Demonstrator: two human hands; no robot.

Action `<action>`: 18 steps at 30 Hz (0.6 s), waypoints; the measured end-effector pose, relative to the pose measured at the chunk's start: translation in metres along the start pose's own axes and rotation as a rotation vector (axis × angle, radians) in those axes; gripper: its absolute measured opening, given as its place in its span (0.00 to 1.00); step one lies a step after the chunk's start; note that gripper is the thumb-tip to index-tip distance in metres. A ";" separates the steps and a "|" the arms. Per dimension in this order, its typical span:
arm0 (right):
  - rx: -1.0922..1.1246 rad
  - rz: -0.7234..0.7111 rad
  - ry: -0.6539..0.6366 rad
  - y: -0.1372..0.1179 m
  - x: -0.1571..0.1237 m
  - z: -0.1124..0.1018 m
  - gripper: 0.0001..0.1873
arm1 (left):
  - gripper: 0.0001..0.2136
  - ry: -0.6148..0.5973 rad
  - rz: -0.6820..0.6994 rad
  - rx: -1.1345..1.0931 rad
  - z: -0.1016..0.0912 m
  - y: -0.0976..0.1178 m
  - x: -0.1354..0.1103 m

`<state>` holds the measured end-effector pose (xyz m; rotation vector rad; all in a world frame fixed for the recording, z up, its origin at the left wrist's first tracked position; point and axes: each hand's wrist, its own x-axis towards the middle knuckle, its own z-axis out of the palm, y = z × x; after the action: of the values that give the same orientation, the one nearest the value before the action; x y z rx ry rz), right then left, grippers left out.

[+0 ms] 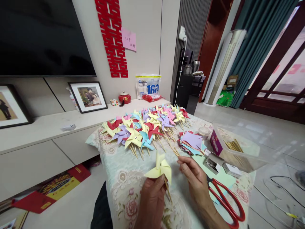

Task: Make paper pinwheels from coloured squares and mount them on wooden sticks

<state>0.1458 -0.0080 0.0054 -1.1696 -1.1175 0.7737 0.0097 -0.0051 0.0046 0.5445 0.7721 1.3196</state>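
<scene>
My left hand (153, 194) pinches a pale yellow paper pinwheel (160, 168) by its wooden stick, just below the vanes. The stick slants down to the right, past my thumb. The pinwheel's upper vane is slightly blurred. To its right, my right hand (195, 181) hovers with loosely curled fingers, apart from the pinwheel, and nothing shows in it. Its fingertips are close to the ends of some wooden sticks (175, 151) on the table. Beyond both hands lie many finished pinwheels (134, 137) in yellow, red, purple, blue and pink.
Coloured paper squares (192, 140) are stacked right of the pinwheels. Red-handled scissors (226, 200) lie beside my right wrist, near a small open box (213, 163) of metal pieces. A clear plastic bin (252, 156) holds wooden sticks. A floral cloth (131, 203) covers the table.
</scene>
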 end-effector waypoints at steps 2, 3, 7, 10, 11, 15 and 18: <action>-0.107 0.043 -0.093 -0.002 0.002 0.003 0.16 | 0.12 -0.049 -0.009 -0.063 -0.001 0.005 0.007; -0.157 0.038 -0.153 -0.004 0.003 0.005 0.17 | 0.12 -0.070 -0.009 -0.092 -0.002 0.007 0.010; -0.268 -0.013 -0.316 -0.007 0.002 0.014 0.15 | 0.16 -0.115 0.000 -0.170 -0.004 0.006 0.017; -0.236 0.028 -0.364 -0.006 0.000 0.017 0.13 | 0.15 -0.107 -0.008 -0.179 -0.005 0.005 0.015; -0.220 0.047 -0.382 -0.006 -0.001 0.018 0.13 | 0.14 -0.095 -0.010 -0.176 -0.005 0.005 0.014; -0.186 0.094 -0.437 -0.005 -0.003 0.020 0.16 | 0.12 -0.063 0.009 -0.161 -0.001 0.008 0.009; -0.161 0.114 -0.419 -0.006 -0.003 0.020 0.17 | 0.13 -0.044 0.011 -0.171 0.003 0.011 0.009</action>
<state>0.1252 -0.0058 0.0101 -1.2467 -1.4892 1.0651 0.0056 0.0062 0.0128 0.4403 0.6145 1.3651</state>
